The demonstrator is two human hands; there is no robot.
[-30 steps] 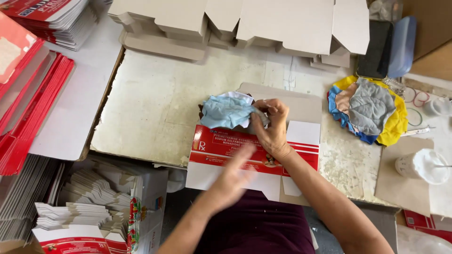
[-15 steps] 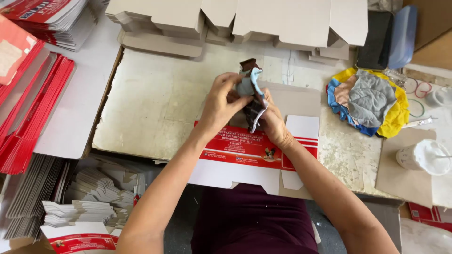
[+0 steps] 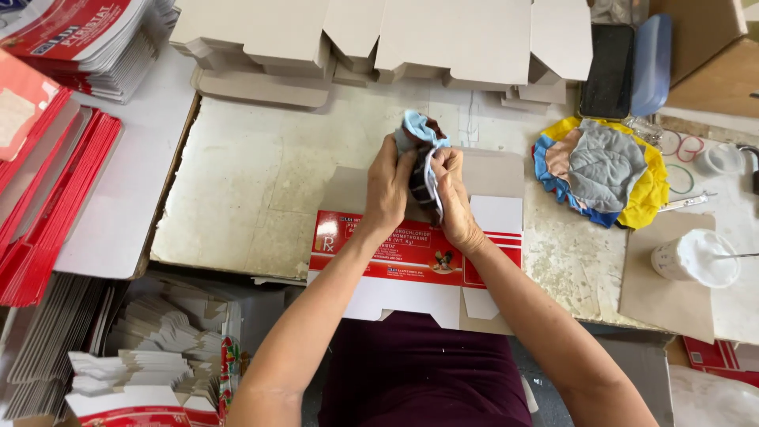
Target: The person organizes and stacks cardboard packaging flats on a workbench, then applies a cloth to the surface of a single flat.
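Observation:
Both hands hold a bunched light-blue and dark cloth above a flat, unfolded red-and-white carton blank lying on the worn tabletop. My left hand grips the cloth's left side. My right hand pinches its right side, fingers curled around the fabric. The cloth is lifted clear of the carton.
Stacked plain cardboard blanks line the back. Red printed cartons pile at the left. A heap of coloured cloth pieces, a dark phone, rubber bands and a white glue pot sit at the right.
The cloth lay on the carton under my right hand a second ago. Both hands have since gathered it and raised it off the carton, bunching it tighter.

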